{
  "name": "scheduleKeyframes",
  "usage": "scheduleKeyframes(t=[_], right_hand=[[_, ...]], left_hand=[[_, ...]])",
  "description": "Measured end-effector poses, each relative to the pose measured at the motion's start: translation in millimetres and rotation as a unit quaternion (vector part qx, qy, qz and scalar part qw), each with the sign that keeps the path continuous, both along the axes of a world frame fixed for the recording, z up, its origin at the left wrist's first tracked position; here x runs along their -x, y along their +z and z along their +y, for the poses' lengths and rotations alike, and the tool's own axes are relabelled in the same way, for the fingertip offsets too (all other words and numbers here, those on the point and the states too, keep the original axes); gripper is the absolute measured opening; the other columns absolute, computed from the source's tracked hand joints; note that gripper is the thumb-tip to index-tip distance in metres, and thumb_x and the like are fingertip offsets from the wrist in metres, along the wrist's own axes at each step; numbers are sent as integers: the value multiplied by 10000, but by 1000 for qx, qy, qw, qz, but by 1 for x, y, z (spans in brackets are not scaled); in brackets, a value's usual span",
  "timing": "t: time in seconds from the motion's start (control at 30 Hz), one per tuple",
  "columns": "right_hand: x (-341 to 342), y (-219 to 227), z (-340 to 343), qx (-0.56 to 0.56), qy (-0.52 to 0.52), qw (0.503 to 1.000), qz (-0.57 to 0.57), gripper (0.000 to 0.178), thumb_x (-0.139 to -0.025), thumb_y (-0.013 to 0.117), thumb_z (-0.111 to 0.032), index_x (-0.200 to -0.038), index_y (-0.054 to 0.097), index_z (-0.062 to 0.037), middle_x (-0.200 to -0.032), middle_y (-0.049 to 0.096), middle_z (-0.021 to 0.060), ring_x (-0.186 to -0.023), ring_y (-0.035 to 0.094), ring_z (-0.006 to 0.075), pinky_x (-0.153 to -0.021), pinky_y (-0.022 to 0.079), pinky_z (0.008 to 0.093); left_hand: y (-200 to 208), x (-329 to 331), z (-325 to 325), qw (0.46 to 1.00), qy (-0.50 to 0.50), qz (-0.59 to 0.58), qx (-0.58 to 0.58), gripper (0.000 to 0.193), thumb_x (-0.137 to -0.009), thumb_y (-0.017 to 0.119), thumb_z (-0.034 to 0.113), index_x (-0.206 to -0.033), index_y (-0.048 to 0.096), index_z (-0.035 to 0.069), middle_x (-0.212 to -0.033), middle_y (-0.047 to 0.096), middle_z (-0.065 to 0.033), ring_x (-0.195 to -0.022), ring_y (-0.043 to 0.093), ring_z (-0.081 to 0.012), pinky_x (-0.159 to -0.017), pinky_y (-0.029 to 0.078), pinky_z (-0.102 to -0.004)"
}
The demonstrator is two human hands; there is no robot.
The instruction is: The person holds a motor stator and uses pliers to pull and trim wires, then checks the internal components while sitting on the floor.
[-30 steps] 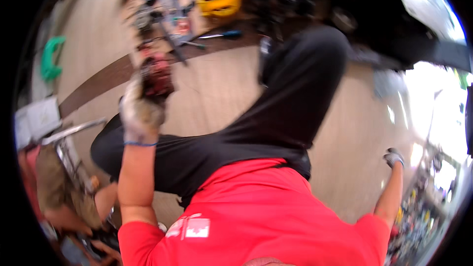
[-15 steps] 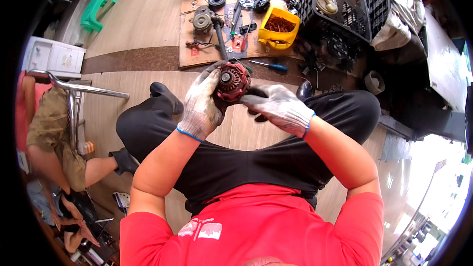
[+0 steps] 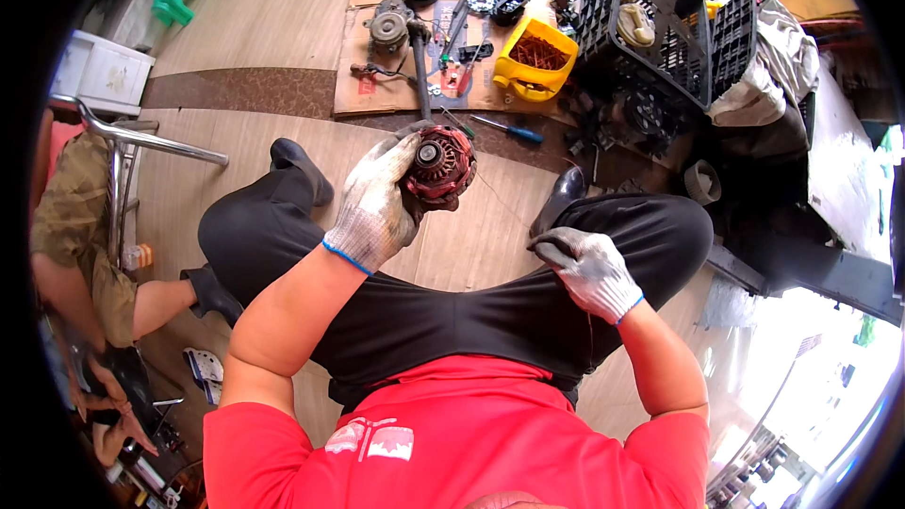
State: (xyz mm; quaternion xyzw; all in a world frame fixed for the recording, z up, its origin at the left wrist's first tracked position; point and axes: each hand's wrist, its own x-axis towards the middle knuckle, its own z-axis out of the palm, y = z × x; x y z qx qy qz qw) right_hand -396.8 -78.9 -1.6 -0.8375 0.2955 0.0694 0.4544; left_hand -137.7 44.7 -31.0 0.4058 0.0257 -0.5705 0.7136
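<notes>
In front of my lap, my left hand (image 3: 373, 190) is wrapped around a motor armature (image 3: 441, 168). The armature is round, with a grey centre, a ring of coppery tabs and dirty red windings. My right hand (image 3: 586, 269) is lower and to the right, above my right thigh, its fingers pinched together. A thin wire (image 3: 504, 200) runs from the armature down to those fingers, and a loose length appears to hang below the hand. Both hands wear whitish knit gloves with grey soiled palms and blue cuffs.
Ahead lies cardboard (image 3: 353, 85) bearing motor parts and tools. A yellow container (image 3: 547, 85) holds coppery wire scraps. Near it are a blue-handled screwdriver (image 3: 514, 130) and black crates (image 3: 603, 47). A metal-framed seat (image 3: 170, 139) and another person (image 3: 85, 236) are at left.
My right hand has moved away from the armature, down and to the right, drawing the thin wire out between them. My left hand keeps its hold on the armature.
</notes>
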Motion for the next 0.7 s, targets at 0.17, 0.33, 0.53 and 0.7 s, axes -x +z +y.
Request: scheduleKeyframes(t=[0.17,0.33,0.53,0.7], right_hand=[[-35,10,-10,-87,42,994,-43,552,-916,629,-366,-1363,531,-56,-1085,680,250,-1014,658,415,-844,519,425],[-76,2,-2,-131,-33,988,-80,383,-945,594,-313,-1172,660,-12,-920,702,189,-818,687,287,-720,524,364],[-78,-10,-13,-132,-98,986,10,309,-965,605,-334,-1077,722,-71,-694,654,129,-605,620,225,-605,490,365],[-75,11,-17,-22,-71,996,-51,261,-944,632,-291,-1036,716,-61,-786,684,164,-699,668,321,-643,515,382]], left_hand=[[2,0,-4,1000,-5,-6,11,377,-1051,441,232,-1301,540,-32,-1176,670,-198,-960,716,-324,-716,625,-436],[4,4,-7,1000,-24,-15,7,380,-1042,469,240,-1299,539,-31,-1167,675,-190,-970,716,-315,-746,633,-440],[2,5,-5,999,-31,-4,9,321,-1042,468,188,-1277,546,-16,-1148,678,-170,-968,715,-294,-734,634,-409],[2,11,-6,997,-3,-69,-40,314,-1057,445,176,-1295,525,-12,-1159,668,-153,-980,711,-278,-747,632,-403]])
